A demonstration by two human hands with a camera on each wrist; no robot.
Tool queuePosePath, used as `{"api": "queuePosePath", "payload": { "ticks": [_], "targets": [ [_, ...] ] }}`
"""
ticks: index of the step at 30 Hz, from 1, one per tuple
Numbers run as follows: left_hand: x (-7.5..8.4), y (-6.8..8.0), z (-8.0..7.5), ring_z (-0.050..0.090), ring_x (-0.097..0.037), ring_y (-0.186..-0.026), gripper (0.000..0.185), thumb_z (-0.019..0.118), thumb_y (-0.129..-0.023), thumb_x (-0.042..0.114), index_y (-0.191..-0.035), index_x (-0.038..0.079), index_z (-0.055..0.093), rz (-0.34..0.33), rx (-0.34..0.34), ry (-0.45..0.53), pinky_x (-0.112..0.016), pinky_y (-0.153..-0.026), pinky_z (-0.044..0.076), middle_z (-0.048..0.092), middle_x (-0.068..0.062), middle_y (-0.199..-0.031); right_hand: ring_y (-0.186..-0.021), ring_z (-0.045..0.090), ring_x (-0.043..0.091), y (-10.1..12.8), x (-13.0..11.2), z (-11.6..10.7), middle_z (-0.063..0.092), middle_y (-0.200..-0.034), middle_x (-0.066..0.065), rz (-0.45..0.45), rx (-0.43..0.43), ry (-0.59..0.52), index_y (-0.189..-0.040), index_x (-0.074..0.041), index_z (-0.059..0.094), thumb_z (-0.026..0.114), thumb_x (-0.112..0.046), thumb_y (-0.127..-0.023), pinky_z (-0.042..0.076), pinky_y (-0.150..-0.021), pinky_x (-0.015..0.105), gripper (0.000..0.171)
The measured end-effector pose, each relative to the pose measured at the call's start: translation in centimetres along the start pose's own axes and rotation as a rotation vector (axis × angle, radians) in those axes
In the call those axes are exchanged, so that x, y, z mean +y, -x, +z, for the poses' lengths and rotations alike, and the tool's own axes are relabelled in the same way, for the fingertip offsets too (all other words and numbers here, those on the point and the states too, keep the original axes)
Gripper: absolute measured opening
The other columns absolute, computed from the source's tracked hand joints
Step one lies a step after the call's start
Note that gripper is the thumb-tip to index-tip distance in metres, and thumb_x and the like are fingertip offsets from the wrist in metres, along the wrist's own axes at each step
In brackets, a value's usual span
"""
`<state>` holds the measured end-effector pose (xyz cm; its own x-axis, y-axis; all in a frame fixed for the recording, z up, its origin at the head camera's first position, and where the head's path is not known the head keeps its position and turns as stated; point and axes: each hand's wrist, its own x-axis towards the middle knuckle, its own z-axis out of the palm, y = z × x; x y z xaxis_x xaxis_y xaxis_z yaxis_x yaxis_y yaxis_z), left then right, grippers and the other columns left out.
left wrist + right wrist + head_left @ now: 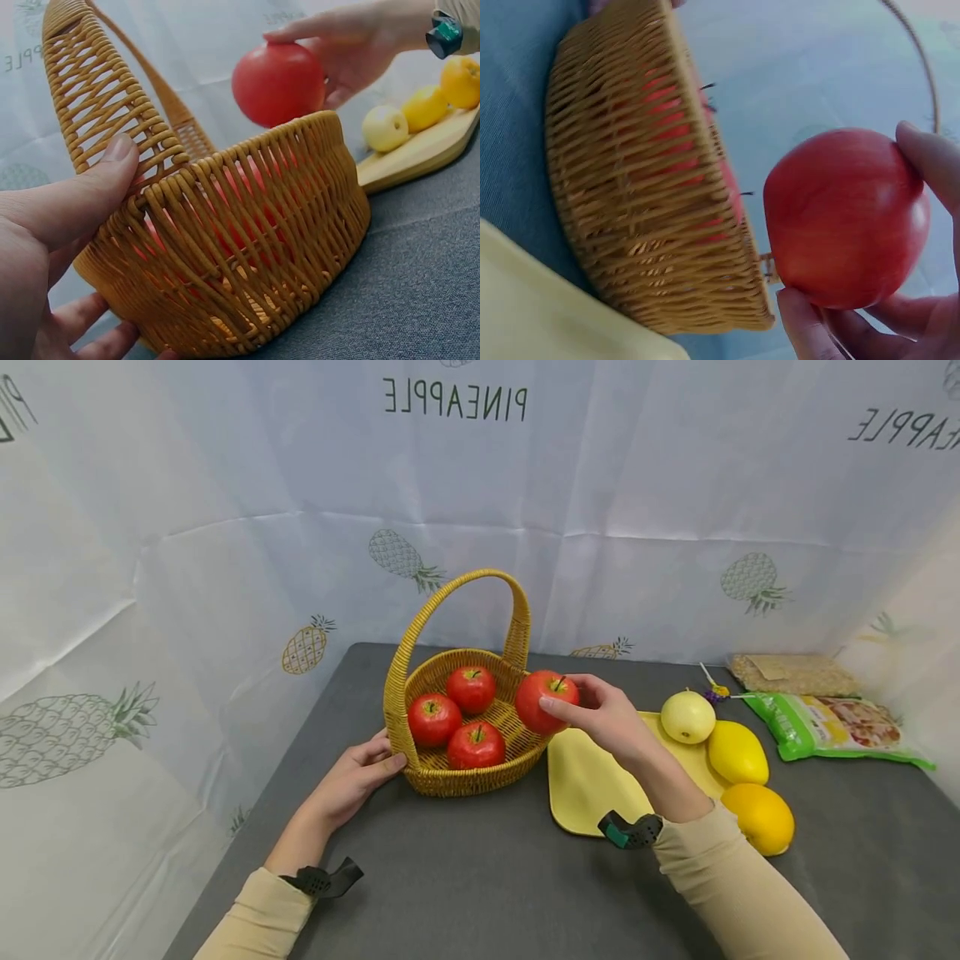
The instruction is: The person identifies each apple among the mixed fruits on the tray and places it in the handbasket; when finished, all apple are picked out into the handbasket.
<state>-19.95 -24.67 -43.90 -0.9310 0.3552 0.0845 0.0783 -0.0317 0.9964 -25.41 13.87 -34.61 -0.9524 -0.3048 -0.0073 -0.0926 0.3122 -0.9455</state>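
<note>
My right hand (611, 714) holds a red apple (546, 702) above the right rim of a wicker basket (450, 782). In the right wrist view the thumb lies on one side of this apple (847, 217) and the fingers on the other. Three more red apples lie inside the basket, one at the back (471, 690), one at the left (433, 720) and one in front (476, 746). My left hand (356, 779) grips the basket's left side at the foot of its arched handle (112, 97). There the thumb presses near the rim, with the other fingers lower on the weave.
Right of the basket a yellow board (592, 785) lies partly under my right forearm. A pale round fruit (687, 717), a yellow mango (737, 752) and an orange-yellow fruit (759, 818) sit along its right side. Farther right are a green food packet (840, 727) and a tan packet (791, 674).
</note>
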Motion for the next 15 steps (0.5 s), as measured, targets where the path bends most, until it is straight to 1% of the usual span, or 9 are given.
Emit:
{"api": "queuePosePath", "payload": {
  "ticks": [4, 7, 10, 12, 15],
  "targets": [
    [0.1, 0.0, 0.1, 0.004, -0.029, -0.156, 0.036, 0.064, -0.103, 0.014, -0.129, -0.011, 0.062, 0.011, 0.001, -0.003, -0.022, -0.104, 0.042, 0.019, -0.010, -0.168, -0.114, 0.060, 0.029, -0.8, -0.2, 0.0, 0.063, -0.129, 0.013, 0.039, 0.002, 0.035, -0.140, -0.008, 0.055, 0.078, -0.048, -0.091, 0.048, -0.100, 0.056, 0.068],
    [0.2, -0.1, 0.3, 0.005, -0.029, -0.156, 0.035, 0.065, -0.102, 0.016, -0.128, -0.009, 0.064, 0.006, 0.007, -0.011, -0.022, -0.105, 0.042, 0.020, -0.009, -0.168, -0.113, 0.061, 0.030, -1.3, -0.4, 0.0, 0.062, -0.130, 0.013, 0.080, -0.008, 0.025, -0.137, -0.007, 0.057, 0.078, -0.051, -0.089, 0.048, -0.100, 0.056, 0.069],
    [0.2, -0.1, 0.3, 0.006, -0.030, -0.156, 0.037, 0.066, -0.102, 0.016, -0.128, -0.010, 0.063, -0.005, 0.014, -0.015, -0.022, -0.104, 0.042, 0.019, -0.010, -0.168, -0.115, 0.061, 0.031, -1.7, -0.7, 0.2, 0.060, -0.132, 0.014, 0.115, -0.036, 0.008, -0.138, -0.005, 0.056, 0.077, -0.053, -0.089, 0.048, -0.102, 0.055, 0.071],
    [0.2, -0.1, 0.3, 0.006, -0.030, -0.156, 0.038, 0.066, -0.102, 0.017, -0.128, -0.011, 0.062, -0.013, 0.019, -0.016, -0.022, -0.104, 0.042, 0.018, -0.010, -0.169, -0.117, 0.060, 0.030, -1.9, -0.9, 0.3, 0.059, -0.134, 0.015, 0.127, -0.055, 0.020, -0.139, -0.004, 0.054, 0.077, -0.052, -0.090, 0.048, -0.102, 0.054, 0.073],
    [0.2, 0.1, 0.1, 0.006, -0.030, -0.156, 0.039, 0.066, -0.102, 0.017, -0.129, -0.012, 0.061, -0.016, 0.021, -0.016, -0.021, -0.104, 0.042, 0.017, -0.010, -0.169, -0.117, 0.060, 0.030, -2.3, -1.3, 0.7, 0.059, -0.133, 0.015, 0.130, -0.075, 0.071, -0.140, -0.004, 0.054, 0.076, -0.053, -0.090, 0.051, -0.099, 0.051, 0.073]
  ]
}}
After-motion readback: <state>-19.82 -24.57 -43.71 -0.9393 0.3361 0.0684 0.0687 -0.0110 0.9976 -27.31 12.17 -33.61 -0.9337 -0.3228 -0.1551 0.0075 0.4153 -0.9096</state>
